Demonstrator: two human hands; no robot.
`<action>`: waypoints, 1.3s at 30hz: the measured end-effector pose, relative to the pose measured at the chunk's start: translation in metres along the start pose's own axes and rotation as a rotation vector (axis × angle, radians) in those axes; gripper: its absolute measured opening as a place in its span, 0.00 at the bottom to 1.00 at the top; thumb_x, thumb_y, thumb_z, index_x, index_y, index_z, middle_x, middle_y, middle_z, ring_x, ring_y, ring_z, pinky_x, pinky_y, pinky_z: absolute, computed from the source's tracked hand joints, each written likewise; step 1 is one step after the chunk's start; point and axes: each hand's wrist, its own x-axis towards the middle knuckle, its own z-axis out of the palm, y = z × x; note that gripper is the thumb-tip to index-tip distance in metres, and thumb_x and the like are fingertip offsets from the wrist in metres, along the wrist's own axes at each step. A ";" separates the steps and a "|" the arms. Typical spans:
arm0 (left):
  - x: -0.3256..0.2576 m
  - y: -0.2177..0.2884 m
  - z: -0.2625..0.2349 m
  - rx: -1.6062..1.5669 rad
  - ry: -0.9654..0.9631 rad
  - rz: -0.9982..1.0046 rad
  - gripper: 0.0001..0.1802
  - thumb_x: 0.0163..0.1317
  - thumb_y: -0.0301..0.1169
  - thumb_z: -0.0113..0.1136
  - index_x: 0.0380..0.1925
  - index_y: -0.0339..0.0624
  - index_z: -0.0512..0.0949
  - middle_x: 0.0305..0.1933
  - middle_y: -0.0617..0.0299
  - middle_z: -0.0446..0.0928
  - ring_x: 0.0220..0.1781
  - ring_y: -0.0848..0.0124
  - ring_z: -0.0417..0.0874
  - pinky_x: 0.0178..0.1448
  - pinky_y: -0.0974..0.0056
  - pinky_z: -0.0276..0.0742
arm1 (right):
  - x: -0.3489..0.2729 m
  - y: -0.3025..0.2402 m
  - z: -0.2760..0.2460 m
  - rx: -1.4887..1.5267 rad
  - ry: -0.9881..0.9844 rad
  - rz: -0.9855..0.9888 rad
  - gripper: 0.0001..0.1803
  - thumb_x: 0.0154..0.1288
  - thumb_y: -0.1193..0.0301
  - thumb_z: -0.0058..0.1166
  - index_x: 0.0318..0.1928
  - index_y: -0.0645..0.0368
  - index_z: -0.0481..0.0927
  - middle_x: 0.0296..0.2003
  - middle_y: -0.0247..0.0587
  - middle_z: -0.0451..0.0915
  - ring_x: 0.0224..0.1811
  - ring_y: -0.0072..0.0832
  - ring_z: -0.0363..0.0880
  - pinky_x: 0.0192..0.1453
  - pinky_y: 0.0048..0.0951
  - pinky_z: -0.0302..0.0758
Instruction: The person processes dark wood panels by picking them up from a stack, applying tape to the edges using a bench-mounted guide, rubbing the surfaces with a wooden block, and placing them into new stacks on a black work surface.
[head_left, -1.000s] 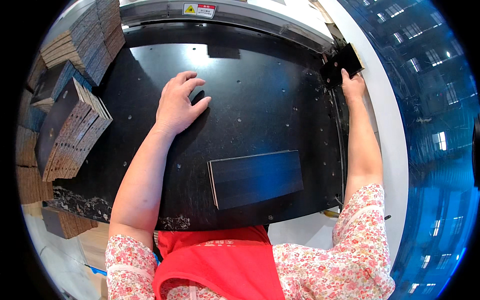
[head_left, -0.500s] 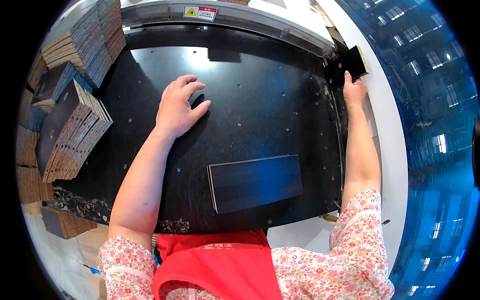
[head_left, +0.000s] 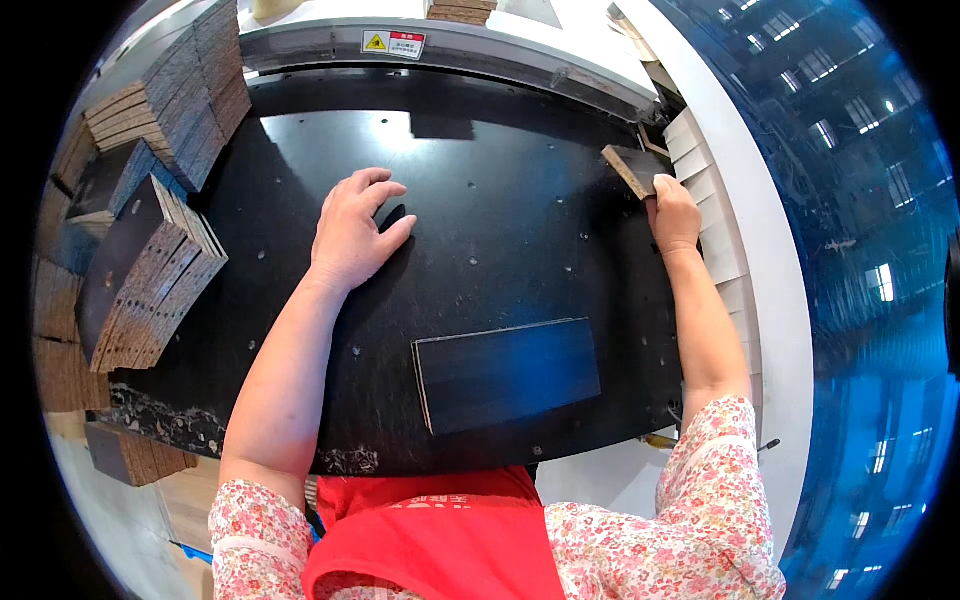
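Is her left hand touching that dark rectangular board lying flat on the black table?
Apart. The head view shows the left hand resting flat on the black table, with a bare stretch of tabletop between it and the dark rectangular board nearer the person.

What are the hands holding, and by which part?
The right hand grips a small dark board piece by its near end. The left hand lies flat, holding nothing.

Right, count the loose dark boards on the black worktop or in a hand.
2. One dark board lies flat on the black worktop near the person. A smaller board piece is in the right hand at the far right edge. The left-side stacks aren't counted.
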 end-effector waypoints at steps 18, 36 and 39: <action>0.000 -0.002 -0.002 0.012 -0.007 0.029 0.18 0.60 0.36 0.67 0.49 0.44 0.80 0.61 0.58 0.74 0.67 0.60 0.72 0.72 0.55 0.66 | 0.020 -0.008 -0.032 0.086 0.079 0.589 0.14 0.66 0.60 0.59 0.42 0.57 0.83 0.35 0.48 0.85 0.37 0.51 0.84 0.42 0.47 0.79; 0.002 -0.001 -0.001 -0.014 -0.025 0.017 0.17 0.61 0.35 0.67 0.49 0.43 0.81 0.59 0.60 0.76 0.66 0.61 0.73 0.71 0.57 0.68 | -0.004 0.031 -0.012 0.668 -0.001 0.787 0.22 0.63 0.56 0.62 0.43 0.66 0.85 0.38 0.53 0.87 0.42 0.44 0.86 0.49 0.40 0.78; 0.002 -0.002 -0.001 -0.011 -0.021 0.021 0.17 0.61 0.35 0.67 0.49 0.44 0.81 0.59 0.60 0.77 0.65 0.61 0.73 0.70 0.57 0.68 | -0.007 0.030 -0.006 0.741 0.026 0.797 0.20 0.62 0.59 0.64 0.44 0.64 0.85 0.39 0.50 0.88 0.42 0.41 0.86 0.50 0.38 0.78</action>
